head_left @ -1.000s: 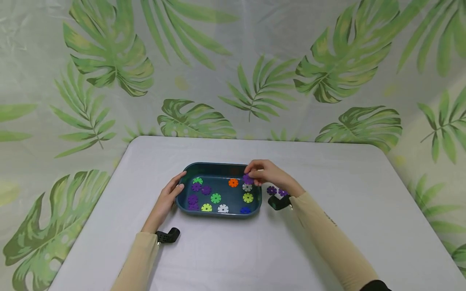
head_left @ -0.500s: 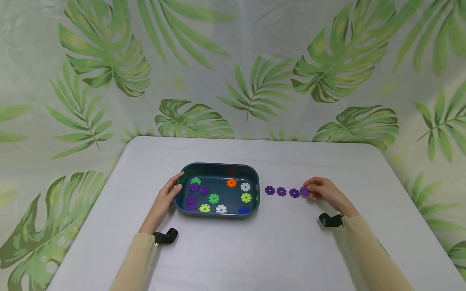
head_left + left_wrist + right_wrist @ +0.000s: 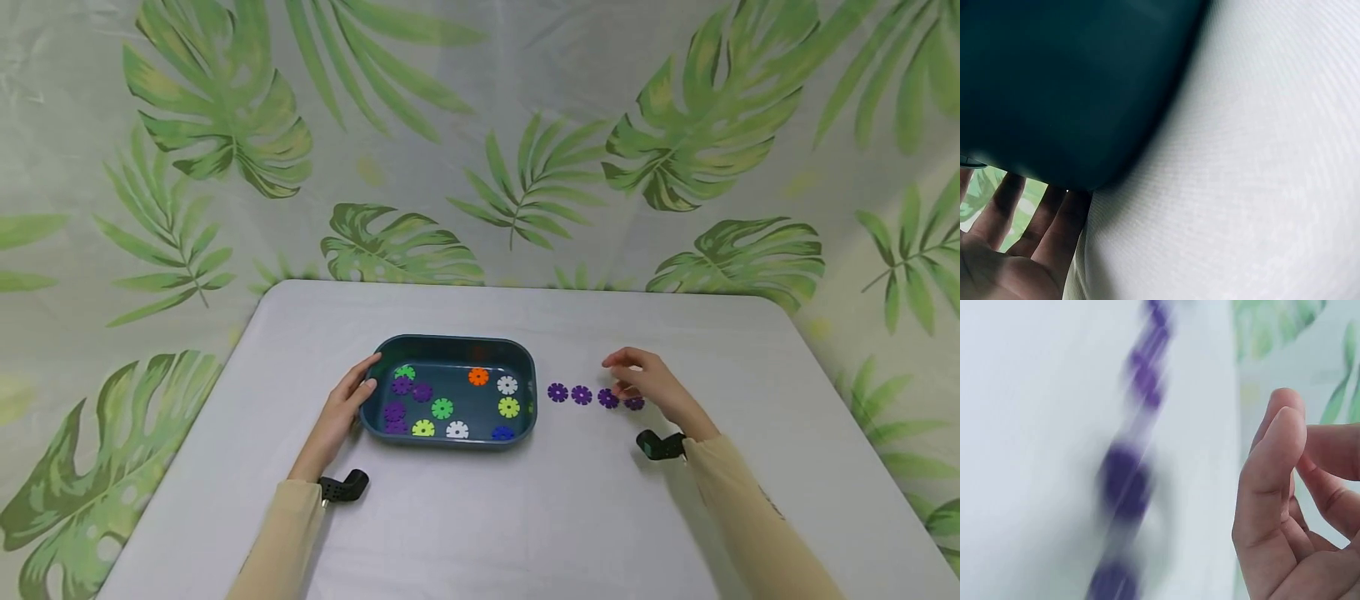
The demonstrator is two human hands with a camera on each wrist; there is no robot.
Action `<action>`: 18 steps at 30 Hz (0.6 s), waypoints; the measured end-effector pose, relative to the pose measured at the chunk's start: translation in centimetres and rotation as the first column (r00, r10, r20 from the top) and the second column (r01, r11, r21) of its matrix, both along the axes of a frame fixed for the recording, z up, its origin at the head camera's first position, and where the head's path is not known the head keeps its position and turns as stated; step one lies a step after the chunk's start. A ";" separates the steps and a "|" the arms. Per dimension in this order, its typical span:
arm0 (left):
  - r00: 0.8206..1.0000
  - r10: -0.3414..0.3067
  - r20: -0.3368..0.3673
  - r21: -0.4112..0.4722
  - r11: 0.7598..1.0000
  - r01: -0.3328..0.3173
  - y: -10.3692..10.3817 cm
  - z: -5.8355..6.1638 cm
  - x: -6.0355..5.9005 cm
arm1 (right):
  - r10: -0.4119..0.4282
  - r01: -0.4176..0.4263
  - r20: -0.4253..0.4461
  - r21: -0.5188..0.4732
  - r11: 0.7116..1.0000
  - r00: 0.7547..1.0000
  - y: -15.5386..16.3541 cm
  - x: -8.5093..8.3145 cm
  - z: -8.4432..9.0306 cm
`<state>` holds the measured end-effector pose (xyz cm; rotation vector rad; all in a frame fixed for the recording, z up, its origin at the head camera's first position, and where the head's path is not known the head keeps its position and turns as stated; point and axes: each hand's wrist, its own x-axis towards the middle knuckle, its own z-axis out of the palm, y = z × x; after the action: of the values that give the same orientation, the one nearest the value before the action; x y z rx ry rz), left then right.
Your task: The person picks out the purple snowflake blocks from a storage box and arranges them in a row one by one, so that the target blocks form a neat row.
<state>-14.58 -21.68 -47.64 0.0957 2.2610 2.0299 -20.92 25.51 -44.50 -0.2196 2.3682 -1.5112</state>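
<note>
Nearest the viewer, two beige sleeves reach onto the white table (image 3: 465,517) from about 6 o'clock, each with a small black camera at the wrist.

The left hand (image 3: 341,412) lies flat against the tray (image 3: 450,343) at the tray's 9 o'clock side, fingers straight and resting on its outer wall, holding nothing. The left wrist view shows those fingers (image 3: 1007,206) stretched along the dark wall.

The right hand (image 3: 648,383) hovers over the table at the tray's 3 o'clock, fingers loosely bent with a narrow gap to the thumb, gripping nothing. Just under it lies the last purple disc (image 3: 634,403) of a row of four purple discs (image 3: 581,394) running from the tray toward 3 o'clock, close together.

Inside the tray lie more toothed discs: purple ones (image 3: 408,389) at its 9 o'clock end, green, yellow, white, blue and orange (image 3: 477,376) ones elsewhere.

Beyond the table, at 12 o'clock, hangs a leaf-print curtain (image 3: 480,133).
</note>
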 end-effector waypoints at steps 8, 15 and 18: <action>1.000 0.018 -0.014 0.005 1.000 -0.018 -0.4 -1.2 -0.4 | 0.165 -0.155 0.044 -0.180 0.971 0.985 -9.8 -0.9 3.1; 1.000 0.016 -0.009 0.009 1.000 -0.016 -0.3 -0.9 -0.3 | 0.309 -0.273 0.116 -0.252 0.928 0.944 -18.0 -1.7 3.4; 1.000 0.006 -0.007 0.002 1.000 -0.006 0.0 0.1 0.0 | 0.349 -0.294 0.180 -0.274 0.916 0.920 -20.8 -2.1 2.8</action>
<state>-14.53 -21.70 -47.58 0.0966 2.2669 2.0379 -23.01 4.69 -41.75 -0.4491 1.8602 -1.5639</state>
